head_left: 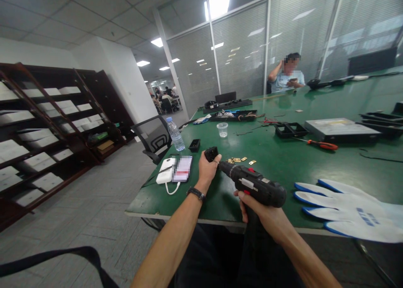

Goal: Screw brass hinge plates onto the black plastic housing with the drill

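My right hand (pixel 260 208) is wrapped round the grip of a black cordless drill (pixel 256 185), which points left and away from me. My left hand (pixel 208 168) is closed on a small black plastic part (pixel 211 154) held just above the green table. The drill's tip comes up close to that part by my left fingers; whether it touches, I cannot tell. Several brass-coloured metal plates (pixel 234 160) lie loose on the table just beyond the drill's nose. A small black tray (pixel 194 145) stands behind my left hand.
On the left are a water bottle (pixel 175 134), a white power bank (pixel 165 171) and a phone (pixel 182 169). A plastic cup (pixel 222 130) stands farther back. To the right lie a screwdriver (pixel 323 145), a grey box (pixel 341 129) and a white-blue glove (pixel 355 210). A person (pixel 288 74) sits across.
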Tool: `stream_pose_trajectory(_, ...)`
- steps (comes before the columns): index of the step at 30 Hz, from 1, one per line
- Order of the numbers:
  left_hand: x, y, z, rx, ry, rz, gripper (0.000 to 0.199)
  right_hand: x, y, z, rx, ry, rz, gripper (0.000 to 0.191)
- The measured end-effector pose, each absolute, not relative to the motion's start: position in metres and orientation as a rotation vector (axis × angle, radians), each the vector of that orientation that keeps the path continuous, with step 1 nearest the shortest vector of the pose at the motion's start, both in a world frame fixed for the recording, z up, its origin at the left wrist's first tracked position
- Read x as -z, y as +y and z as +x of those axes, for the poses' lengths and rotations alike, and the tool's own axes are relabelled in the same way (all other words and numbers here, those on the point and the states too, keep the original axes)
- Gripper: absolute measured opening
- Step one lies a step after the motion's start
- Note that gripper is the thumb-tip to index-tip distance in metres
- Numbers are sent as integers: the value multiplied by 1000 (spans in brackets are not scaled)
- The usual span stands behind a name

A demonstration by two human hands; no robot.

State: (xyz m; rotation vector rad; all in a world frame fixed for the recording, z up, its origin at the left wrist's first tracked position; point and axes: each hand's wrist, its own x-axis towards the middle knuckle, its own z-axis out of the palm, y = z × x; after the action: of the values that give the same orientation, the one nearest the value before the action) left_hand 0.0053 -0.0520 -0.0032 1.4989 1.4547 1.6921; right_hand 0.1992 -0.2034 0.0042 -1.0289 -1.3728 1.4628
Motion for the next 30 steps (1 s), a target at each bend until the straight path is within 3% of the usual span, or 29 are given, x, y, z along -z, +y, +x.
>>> stream_pose_trajectory(30, 0, -54, 8, -1664, 1473, 1494, 32, -3, -204, 199, -1454, -1361, -1024, 53)
